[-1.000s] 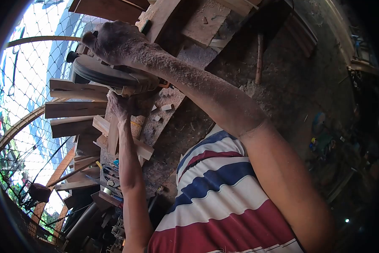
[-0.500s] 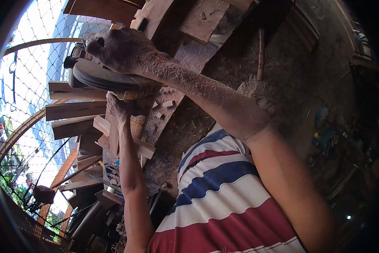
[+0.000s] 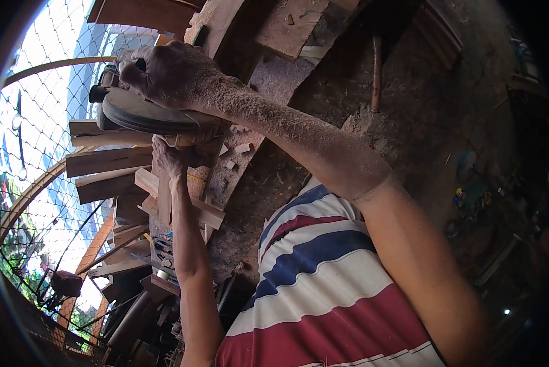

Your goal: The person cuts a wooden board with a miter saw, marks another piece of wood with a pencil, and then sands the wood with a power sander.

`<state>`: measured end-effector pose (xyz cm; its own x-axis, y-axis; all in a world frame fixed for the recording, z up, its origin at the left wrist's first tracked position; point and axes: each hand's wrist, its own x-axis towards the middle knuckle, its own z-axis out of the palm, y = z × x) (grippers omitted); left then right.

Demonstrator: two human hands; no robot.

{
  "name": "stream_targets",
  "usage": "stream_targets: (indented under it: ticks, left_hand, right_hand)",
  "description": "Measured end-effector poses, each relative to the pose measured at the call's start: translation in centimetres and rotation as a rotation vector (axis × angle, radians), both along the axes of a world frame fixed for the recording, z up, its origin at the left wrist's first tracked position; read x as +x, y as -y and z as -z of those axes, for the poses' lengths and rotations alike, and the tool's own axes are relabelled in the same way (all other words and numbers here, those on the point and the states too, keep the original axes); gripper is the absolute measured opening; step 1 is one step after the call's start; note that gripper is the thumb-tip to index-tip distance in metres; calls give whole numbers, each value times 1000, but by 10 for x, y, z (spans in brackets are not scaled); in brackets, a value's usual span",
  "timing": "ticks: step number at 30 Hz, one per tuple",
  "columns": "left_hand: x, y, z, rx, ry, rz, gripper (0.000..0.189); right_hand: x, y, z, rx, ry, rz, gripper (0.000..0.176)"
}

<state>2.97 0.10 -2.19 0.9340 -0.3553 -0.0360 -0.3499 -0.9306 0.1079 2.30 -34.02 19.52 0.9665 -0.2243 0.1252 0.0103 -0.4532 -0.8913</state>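
sawdusty workbench | right hand gripping circular saw | left hand holding wood strip

1. I am seeing the dark grey rounded circular saw showing a smooth guard with a dull sheen.
2. The pale sawn wooden strip is looking raw, matt and unvarnished.
3. The rough wooden bench top is carrying gritty sawdust.
4. The right hand and left hand are wearing a matt coat of fine sawdust.
5. The red, white and blue striped shirt is looking like soft, matt knit cloth.
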Motion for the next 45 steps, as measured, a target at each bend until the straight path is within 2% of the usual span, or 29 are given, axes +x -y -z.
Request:
stream_targets:
  ticks: [1,4,13,16,19,22,24,26,28,29,30,32,33,35,39,40,45]
  left_hand:
    - [0,-1,1,2,6,8,114]
    - [0,-3,4,-33,19,18,115]
    - [-5,5,-5,-99,97,49,111]
    - [-5,7,-5,-99,98,32,110]
    - [-6,6,-5,-98,95,33,107]
    - [-6,8,-5,-93,150,60,100]
    - [-5,11,-3,-93,166,45,92]
    - [-14,24,-16,-91,161,-35,84]
    - [-18,46,-50,-174,99,-22,74]
    - [-15,34,-40,-167,115,-27,73]
    - [-16,29,-32,-169,121,-44,78]
    - [-19,27,-21,-171,162,-89,88]
    - [-19,25,-21,-155,192,-54,91]
    - [-16,27,-23,-174,97,-84,94]
    - [-19,29,-30,-189,163,-55,89]
    - [-20,31,-35,-188,146,-61,88]
    - [-22,31,-37,-164,132,-58,88]
  right_hand:
    - [-2,2,-5,-6,7,-5,90]
    - [-10,13,-20,49,-98,-117,72]
    - [-14,11,-12,60,-47,-61,69]
    - [-10,5,0,52,94,14,94]
    - [-11,6,3,35,41,1,92]
    - [-11,6,4,34,100,0,85]
    - [-13,8,2,34,-1,-27,79]
    - [-16,10,-1,31,-56,-24,72]
    - [-14,8,4,96,-17,-34,60]
    - [-12,6,5,113,17,-41,58]
    - [-11,6,5,128,52,-49,56]
    - [-2,4,2,96,100,-35,75]
    - [-1,0,-13,101,82,-47,79]
    - [10,4,-18,83,-31,-81,86]
    - [3,4,-8,229,-1,-76,79]
    - [-2,3,-11,291,-89,-50,76]
    - [-10,3,9,326,-1,-24,61]
